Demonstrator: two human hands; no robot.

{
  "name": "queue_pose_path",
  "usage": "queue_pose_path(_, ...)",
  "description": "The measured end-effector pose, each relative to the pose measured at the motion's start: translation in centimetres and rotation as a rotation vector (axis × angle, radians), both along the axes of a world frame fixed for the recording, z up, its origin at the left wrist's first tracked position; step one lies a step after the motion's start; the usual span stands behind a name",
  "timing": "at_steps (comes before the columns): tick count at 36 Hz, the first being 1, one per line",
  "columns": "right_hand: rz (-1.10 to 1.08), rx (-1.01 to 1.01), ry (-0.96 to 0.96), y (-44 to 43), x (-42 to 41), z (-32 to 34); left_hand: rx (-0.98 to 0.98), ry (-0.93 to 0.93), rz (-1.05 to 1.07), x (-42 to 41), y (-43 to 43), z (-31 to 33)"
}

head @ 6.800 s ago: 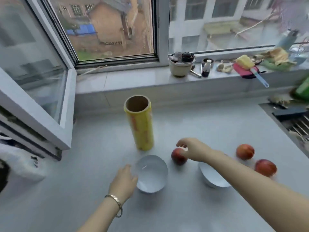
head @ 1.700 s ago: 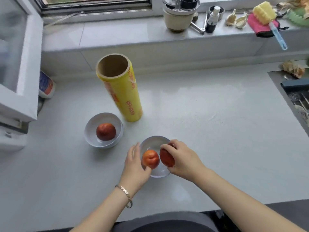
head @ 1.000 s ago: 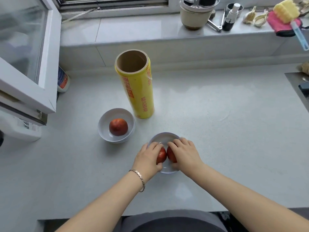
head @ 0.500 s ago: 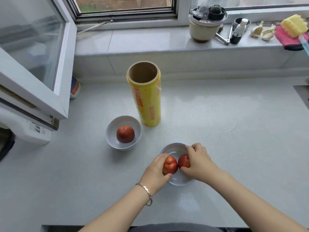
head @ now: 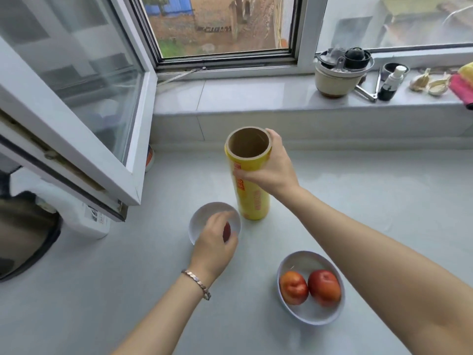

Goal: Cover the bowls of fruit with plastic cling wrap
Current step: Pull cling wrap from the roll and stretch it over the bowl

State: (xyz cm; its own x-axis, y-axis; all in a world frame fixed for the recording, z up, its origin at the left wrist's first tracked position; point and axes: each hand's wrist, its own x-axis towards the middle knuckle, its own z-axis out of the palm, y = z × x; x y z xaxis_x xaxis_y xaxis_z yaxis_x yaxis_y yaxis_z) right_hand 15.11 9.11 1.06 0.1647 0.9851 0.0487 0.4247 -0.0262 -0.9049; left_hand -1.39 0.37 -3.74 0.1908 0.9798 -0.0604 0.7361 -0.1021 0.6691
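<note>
Yellow upright cling-wrap roll (head: 253, 201): clamping right hand (head: 273, 167) fingers round its top, likely for lifting; hovering left hand (head: 213, 243) over 7-o'clock white round bowl (head: 199, 213), grip unclear.

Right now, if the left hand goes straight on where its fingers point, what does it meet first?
Likely the fruit in the left bowl, right under the left hand; past it, the cling wrap roll. Depth is unclear.

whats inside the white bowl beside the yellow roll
A sliver of one red fruit shows in the bowl. The left hand covers the rest, so anything else inside is hidden.
</note>
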Motion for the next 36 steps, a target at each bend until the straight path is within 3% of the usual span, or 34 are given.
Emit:
queue_pose_path(8,-0.107,0.124,0.082,-2.5,1.6,1.0,-0.049,-0.172,0.022,-0.1,2.4,2.8)
queue_pose_path(18,-0.043,0.208,0.335,-7.9,5.5,8.5,-0.328,-0.567,-0.266,4.8,4.1,7.0)
queue_pose_path(21,-0.038,0.117,0.394,-8.8,6.3,8.1,-0.367,-0.602,-0.31,5.8,3.0,7.0)
queue_pose_path(27,-0.065,-0.158,0.457,-11.6,6.4,3.6,-0.448,-0.538,-0.175,5.5,-1.8,4.5)
queue_pose_path(36,-0.143,-0.236,0.664,-16.9,4.4,-2.8,-0.558,-0.525,-0.101,2.1,-6.2,2.7)
